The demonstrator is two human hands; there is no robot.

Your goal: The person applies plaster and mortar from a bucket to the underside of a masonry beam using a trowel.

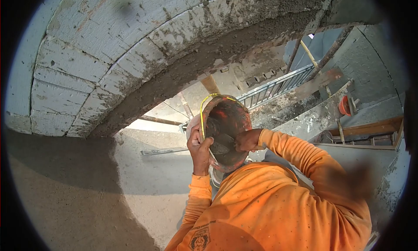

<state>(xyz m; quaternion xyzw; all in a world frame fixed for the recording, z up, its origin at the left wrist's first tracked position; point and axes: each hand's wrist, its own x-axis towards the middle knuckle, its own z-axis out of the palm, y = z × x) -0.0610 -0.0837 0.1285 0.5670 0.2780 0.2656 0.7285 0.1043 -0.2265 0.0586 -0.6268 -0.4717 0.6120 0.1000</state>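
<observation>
A mortar-stained bucket (242, 109) with a yellow rim or handle is held tilted in front of my orange shirt. My left hand (200, 154) grips the bucket's left rim, thumb over the edge. Inside the bucket's right side, my right hand (247, 140) is closed round the handle of a trowel, which is mostly hidden. The trowel's grey blade (223, 143) lies against the dark mortar in the bucket.
Above is a curved block wall (139, 61) with wet mortar along its lower edge. Scaffold planks (305, 116), poles and a metal railing (278, 83) are at the right. An orange container (345, 106) rests on the planks. Plastered wall spans the left.
</observation>
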